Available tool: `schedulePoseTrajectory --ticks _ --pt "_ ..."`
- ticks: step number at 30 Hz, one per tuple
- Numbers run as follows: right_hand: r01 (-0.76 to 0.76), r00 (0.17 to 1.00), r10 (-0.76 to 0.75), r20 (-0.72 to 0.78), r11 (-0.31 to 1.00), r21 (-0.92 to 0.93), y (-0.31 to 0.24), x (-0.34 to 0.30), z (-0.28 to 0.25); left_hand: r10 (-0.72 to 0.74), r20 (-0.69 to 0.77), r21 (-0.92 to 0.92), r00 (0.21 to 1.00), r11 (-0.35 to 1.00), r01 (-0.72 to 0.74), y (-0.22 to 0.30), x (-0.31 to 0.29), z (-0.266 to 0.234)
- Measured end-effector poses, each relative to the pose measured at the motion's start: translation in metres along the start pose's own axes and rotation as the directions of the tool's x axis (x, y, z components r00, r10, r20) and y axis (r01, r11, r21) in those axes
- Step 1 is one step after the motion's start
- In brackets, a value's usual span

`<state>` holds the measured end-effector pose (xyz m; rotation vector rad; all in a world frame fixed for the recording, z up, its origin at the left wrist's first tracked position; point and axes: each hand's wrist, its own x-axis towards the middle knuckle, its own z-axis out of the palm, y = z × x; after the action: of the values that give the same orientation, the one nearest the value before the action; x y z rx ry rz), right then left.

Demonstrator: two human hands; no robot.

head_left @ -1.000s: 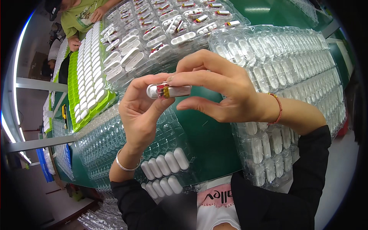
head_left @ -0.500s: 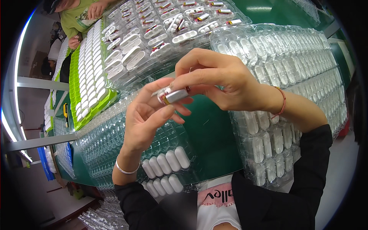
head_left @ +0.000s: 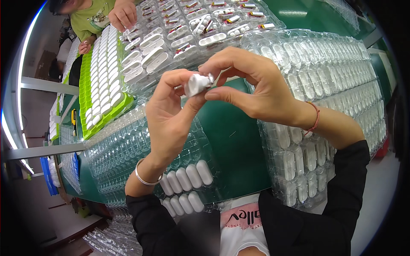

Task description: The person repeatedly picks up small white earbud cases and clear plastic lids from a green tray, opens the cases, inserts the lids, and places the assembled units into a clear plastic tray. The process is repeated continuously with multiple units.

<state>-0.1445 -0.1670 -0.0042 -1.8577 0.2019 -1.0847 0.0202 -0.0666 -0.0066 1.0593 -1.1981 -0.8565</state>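
Note:
A small white plastic piece (head_left: 196, 85) with a shiny bit at its right end is held up above the table. My left hand (head_left: 171, 111) grips it from the left, thumb below and fingers curled behind. At its right end, my right hand (head_left: 252, 83) closes in with thumb and index finger on either side of the piece. Just beyond my hands is a clear tray of open white cases (head_left: 154, 59), some with small silver batteries (head_left: 232, 19) and coloured wires. Whether a battery sits in the held piece is hidden.
On the right are stacked clear blister trays (head_left: 324, 85) over a green table (head_left: 235, 149). Smooth white oval shells (head_left: 204, 172) lie in a clear tray at near left. A lime green tray (head_left: 87, 102) of white pieces stands left, by a person's hand (head_left: 123, 15).
The held piece has turned, so the silver battery seen before no longer shows. My hands have shifted slightly upward. The other person's hand moved right, toward the case tray.

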Motion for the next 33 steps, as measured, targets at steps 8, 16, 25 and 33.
schedulePoseTrajectory --ticks 8,16,25,33 --pt "-0.127 0.992 0.127 0.015 0.991 -0.035 0.002 -0.002 -0.005 -0.085 0.087 0.282 0.993 0.958 0.058 0.019 0.001 0.001" --pt "-0.072 0.997 0.074 0.034 0.996 -0.05 -0.003 -0.002 -0.006 -0.001 0.088 0.194 0.996 0.981 -0.016 0.016 -0.006 0.002" --pt "0.064 0.984 -0.096 -0.152 0.977 -0.204 -0.006 -0.01 0.002 0.144 -0.056 0.062 0.988 0.988 -0.14 -0.001 -0.011 0.021" --pt "0.09 0.95 -0.144 -0.275 0.975 -0.201 0.0 0.005 -0.005 0.127 -0.156 -0.145 0.98 0.978 -0.15 -0.01 0.01 0.028"
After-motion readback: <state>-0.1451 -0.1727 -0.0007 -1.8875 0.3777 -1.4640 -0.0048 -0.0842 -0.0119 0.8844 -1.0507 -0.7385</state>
